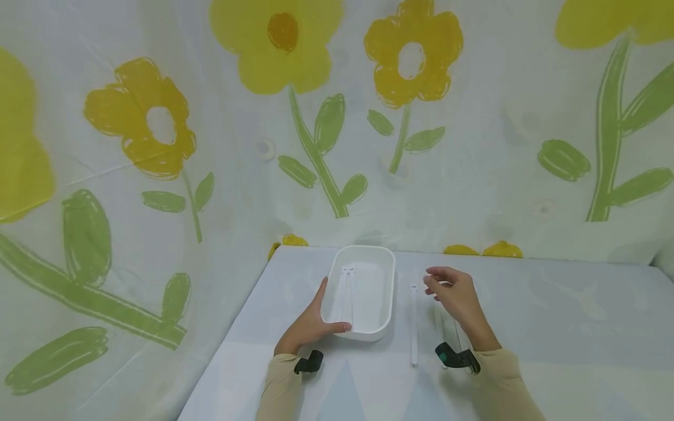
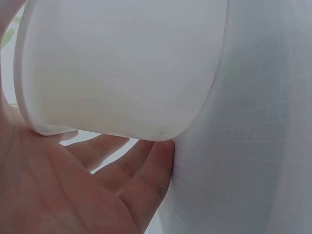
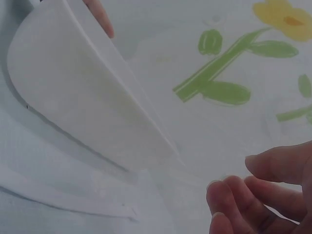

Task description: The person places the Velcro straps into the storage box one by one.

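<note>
Head view: left hand (image 1: 309, 323) grips the box (image 1: 375, 292), likely steadying it. Right hand (image 1: 457, 293) hovers empty, half-open, right of a white strip (image 1: 413, 327).

Table (image 1: 579, 327): pale top, light blue triangles (image 1: 342, 392) along its near part. White tray (image 1: 368, 337) standing flat on it, long side running away from viewer. Just right, apart: slim white strip (image 1: 414, 327), roughly parallel. Further right, probably two more strips (image 1: 439, 324), partly hidden.
</note>
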{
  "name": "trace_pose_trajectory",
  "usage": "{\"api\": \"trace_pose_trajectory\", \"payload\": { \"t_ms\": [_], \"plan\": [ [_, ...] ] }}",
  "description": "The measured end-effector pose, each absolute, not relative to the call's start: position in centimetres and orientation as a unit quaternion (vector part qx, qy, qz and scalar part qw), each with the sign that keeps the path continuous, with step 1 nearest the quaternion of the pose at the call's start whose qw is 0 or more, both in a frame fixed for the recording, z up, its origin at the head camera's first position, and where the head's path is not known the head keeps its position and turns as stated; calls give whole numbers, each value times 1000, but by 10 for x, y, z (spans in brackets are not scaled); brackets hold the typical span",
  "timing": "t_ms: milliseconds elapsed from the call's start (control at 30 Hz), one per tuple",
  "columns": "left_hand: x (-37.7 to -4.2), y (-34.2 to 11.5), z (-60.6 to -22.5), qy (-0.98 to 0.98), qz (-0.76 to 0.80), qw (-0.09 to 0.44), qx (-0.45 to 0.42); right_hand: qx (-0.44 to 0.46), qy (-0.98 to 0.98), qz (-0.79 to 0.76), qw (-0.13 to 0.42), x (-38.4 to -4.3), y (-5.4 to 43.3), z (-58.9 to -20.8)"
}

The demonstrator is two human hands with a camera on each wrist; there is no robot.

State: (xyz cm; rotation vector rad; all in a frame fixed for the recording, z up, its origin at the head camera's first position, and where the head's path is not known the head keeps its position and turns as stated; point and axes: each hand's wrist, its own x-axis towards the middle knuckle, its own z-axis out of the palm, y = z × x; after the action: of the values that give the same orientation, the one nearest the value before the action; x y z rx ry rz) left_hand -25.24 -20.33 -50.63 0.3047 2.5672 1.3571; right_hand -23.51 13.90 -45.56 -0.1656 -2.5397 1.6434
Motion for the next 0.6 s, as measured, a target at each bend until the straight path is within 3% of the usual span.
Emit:
{"api": "trace_pose_trajectory", "payload": {
  "t_ms": [600],
  "plan": [
    [-253, -204, -507, 871, 466, 107, 110, -65, -884, 460, 43, -236, 146, -478]
  ]
}}
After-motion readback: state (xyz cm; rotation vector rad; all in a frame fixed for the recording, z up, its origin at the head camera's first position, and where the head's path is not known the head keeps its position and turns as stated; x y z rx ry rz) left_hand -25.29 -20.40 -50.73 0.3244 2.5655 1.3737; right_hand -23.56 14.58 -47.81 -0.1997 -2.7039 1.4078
